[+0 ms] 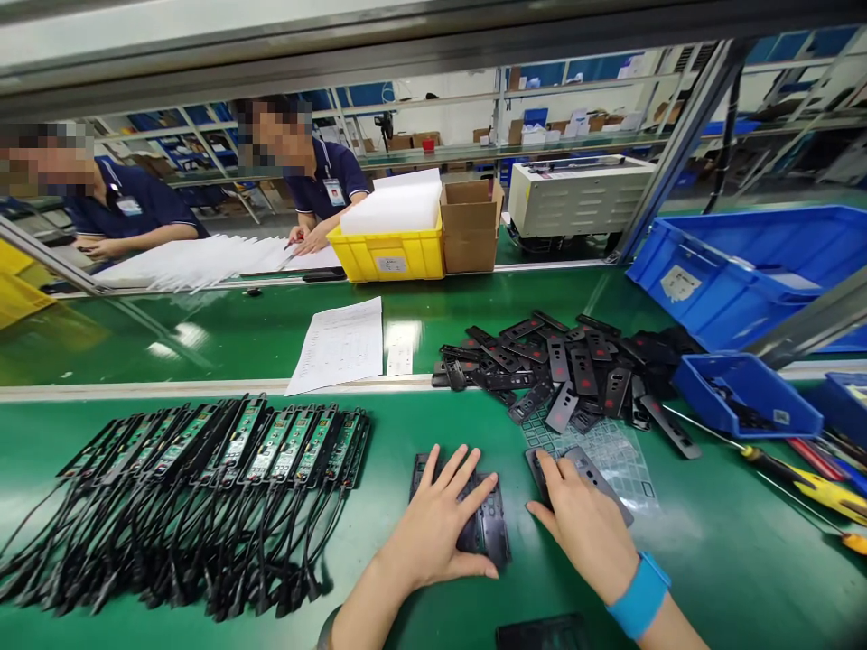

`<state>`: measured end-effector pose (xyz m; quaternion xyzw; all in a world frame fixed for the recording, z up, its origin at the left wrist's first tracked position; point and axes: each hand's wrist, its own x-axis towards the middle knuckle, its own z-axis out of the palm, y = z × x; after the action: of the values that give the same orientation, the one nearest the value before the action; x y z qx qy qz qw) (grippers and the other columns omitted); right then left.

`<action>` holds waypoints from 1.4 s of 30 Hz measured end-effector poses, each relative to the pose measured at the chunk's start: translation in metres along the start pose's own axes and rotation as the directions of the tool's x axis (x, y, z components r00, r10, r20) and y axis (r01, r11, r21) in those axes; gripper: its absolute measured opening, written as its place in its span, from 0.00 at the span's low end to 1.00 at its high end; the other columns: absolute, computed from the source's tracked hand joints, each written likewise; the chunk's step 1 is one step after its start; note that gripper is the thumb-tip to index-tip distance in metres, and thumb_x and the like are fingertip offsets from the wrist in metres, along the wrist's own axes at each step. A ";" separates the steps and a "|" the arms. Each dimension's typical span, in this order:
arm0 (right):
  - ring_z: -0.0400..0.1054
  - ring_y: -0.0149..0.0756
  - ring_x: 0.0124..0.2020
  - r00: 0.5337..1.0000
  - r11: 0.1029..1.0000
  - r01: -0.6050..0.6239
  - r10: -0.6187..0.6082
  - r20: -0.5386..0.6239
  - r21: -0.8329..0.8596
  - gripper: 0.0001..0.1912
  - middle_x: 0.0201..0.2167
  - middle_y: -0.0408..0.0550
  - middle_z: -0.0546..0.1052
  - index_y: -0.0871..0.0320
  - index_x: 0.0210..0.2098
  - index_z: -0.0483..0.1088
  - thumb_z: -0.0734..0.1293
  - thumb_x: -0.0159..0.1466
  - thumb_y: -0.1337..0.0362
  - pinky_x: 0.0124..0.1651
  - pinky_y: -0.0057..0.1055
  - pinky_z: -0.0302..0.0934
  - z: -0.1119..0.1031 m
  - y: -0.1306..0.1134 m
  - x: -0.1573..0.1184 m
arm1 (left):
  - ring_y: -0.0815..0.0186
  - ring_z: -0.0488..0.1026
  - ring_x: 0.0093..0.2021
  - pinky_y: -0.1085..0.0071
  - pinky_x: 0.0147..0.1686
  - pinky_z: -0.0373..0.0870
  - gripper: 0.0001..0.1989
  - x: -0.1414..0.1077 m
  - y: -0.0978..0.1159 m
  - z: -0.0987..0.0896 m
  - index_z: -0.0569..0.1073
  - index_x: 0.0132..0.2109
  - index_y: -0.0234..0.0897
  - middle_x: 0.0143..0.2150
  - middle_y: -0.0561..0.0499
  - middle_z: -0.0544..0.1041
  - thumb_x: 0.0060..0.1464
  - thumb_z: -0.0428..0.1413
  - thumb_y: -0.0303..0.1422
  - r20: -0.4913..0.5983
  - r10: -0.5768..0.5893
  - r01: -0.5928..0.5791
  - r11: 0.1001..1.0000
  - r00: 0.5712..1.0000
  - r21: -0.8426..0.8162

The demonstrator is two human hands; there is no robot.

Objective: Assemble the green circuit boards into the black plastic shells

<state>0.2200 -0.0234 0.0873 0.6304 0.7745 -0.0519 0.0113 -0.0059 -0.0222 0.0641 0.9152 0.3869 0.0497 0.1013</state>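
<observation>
My left hand [443, 519] lies spread over black plastic housings [493, 522] on the green bench, its fingers apart and covering most of them. To its right, my right hand [582, 519] rests over dark grey plastic covers [600, 478] with oval cut-outs. Its fingers are bent on top and its thumb is stretched out to the side; the palm side is hidden. Part of a clear sheet with printed outlines [633, 460] shows beside these covers. Another black plastic housing [542, 632] lies at the bottom edge of the view.
A row of circuit-board assemblies [250, 442] with black cables fills the left. A heap of black covers [562, 361] lies ahead, beside a small blue bin [751, 393]. Screwdrivers [806, 487] lie right. Beyond the paper sheet [342, 343], two co-workers sit near a yellow crate [389, 257].
</observation>
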 end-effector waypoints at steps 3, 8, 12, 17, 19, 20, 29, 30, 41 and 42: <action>0.73 0.43 0.33 1.000 0.999 0.019 -0.019 0.005 -0.041 0.25 0.39 0.55 0.72 0.63 0.58 0.60 0.64 0.62 0.70 0.25 0.32 0.66 0.003 -0.002 0.000 | 0.46 0.44 0.68 0.39 0.61 0.42 0.47 -0.001 -0.001 -0.001 0.46 0.68 0.39 0.69 0.37 0.48 0.48 0.43 0.63 0.015 -0.018 0.019 0.999 1.000 -0.027; 0.71 0.48 0.36 0.997 0.997 0.010 -0.017 -0.079 -0.082 0.26 0.37 0.57 0.71 0.62 0.56 0.62 0.67 0.60 0.64 0.25 0.33 0.66 0.006 0.000 0.002 | 0.48 0.45 0.68 0.40 0.62 0.42 0.46 -0.005 -0.005 -0.002 0.46 0.68 0.39 0.69 0.37 0.48 0.50 0.44 0.61 0.004 -0.036 0.036 0.997 0.999 -0.061; 0.72 0.45 0.33 1.000 0.999 -0.023 0.023 -0.008 0.027 0.28 0.38 0.57 0.73 0.62 0.60 0.55 0.63 0.63 0.65 0.24 0.31 0.63 0.005 0.000 0.002 | 0.47 0.46 0.67 0.39 0.62 0.42 0.47 -0.004 -0.005 -0.002 0.47 0.67 0.38 0.68 0.36 0.49 0.49 0.45 0.61 -0.005 -0.032 0.031 0.997 0.999 -0.073; 0.71 0.40 0.32 0.994 0.891 -0.001 -0.050 0.099 0.454 0.27 0.35 0.51 0.75 0.63 0.64 0.46 0.51 0.67 0.65 0.31 0.34 0.63 0.002 -0.003 0.000 | 0.47 0.46 0.67 0.38 0.61 0.42 0.46 -0.003 -0.005 -0.003 0.47 0.67 0.38 0.68 0.36 0.49 0.49 0.44 0.62 0.015 -0.034 0.035 0.997 0.999 -0.069; 0.71 0.39 0.31 0.987 0.826 0.025 -0.109 0.116 0.563 0.28 0.31 0.47 0.75 0.63 0.65 0.44 0.49 0.66 0.67 0.32 0.33 0.63 0.000 -0.003 -0.001 | 0.47 0.45 0.68 0.39 0.62 0.41 0.47 -0.003 -0.005 -0.003 0.47 0.67 0.38 0.69 0.36 0.48 0.49 0.43 0.62 0.027 -0.039 0.041 0.997 0.999 -0.061; 0.70 0.38 0.29 0.986 0.810 0.027 -0.119 0.118 0.586 0.29 0.30 0.46 0.74 0.63 0.65 0.43 0.49 0.66 0.67 0.32 0.33 0.63 -0.001 -0.002 -0.001 | 0.47 0.45 0.68 0.39 0.62 0.41 0.47 -0.004 -0.005 -0.003 0.47 0.67 0.38 0.69 0.36 0.48 0.49 0.43 0.62 0.030 -0.041 0.043 0.997 0.999 -0.058; 0.70 0.51 0.37 0.995 0.995 -0.099 0.099 0.000 -0.022 0.23 0.39 0.58 0.72 0.63 0.56 0.63 0.62 0.63 0.60 0.27 0.36 0.63 -0.006 0.035 -0.006 | 0.44 0.41 0.68 0.36 0.60 0.40 0.49 0.000 0.000 -0.002 0.46 0.68 0.38 0.68 0.32 0.47 0.46 0.42 0.64 -0.021 -0.026 0.026 1.000 0.999 0.006; 0.70 0.51 0.35 0.993 0.990 -0.115 0.115 -0.003 -0.087 0.26 0.38 0.59 0.71 0.63 0.59 0.60 0.63 0.63 0.60 0.26 0.36 0.62 -0.003 0.039 -0.007 | 0.43 0.40 0.68 0.36 0.60 0.40 0.48 0.001 0.003 -0.002 0.46 0.68 0.40 0.69 0.32 0.46 0.47 0.42 0.64 -0.030 -0.002 0.003 1.000 1.000 0.013; 0.67 0.35 0.23 0.990 0.760 -0.010 -0.082 0.111 0.650 0.28 0.25 0.41 0.72 0.59 0.65 0.44 0.52 0.66 0.63 0.27 0.31 0.60 -0.001 0.029 -0.011 | 0.46 0.46 0.67 0.39 0.61 0.44 0.40 0.000 0.013 0.002 0.54 0.65 0.41 0.68 0.36 0.52 0.52 0.41 0.59 -0.010 0.069 -0.069 0.998 0.998 -0.003; 0.67 0.34 0.23 0.990 0.744 0.012 -0.105 0.099 0.668 0.26 0.27 0.41 0.72 0.58 0.63 0.47 0.53 0.66 0.63 0.26 0.30 0.59 -0.004 0.027 -0.012 | 0.46 0.47 0.67 0.39 0.61 0.45 0.39 0.000 0.013 0.000 0.55 0.65 0.40 0.67 0.36 0.53 0.53 0.41 0.59 -0.007 0.060 -0.060 0.998 0.998 0.002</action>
<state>0.2487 -0.0295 0.0900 0.5638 0.7220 -0.3656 -0.1650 0.0029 -0.0310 0.0669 0.9263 0.3596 0.0559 0.0977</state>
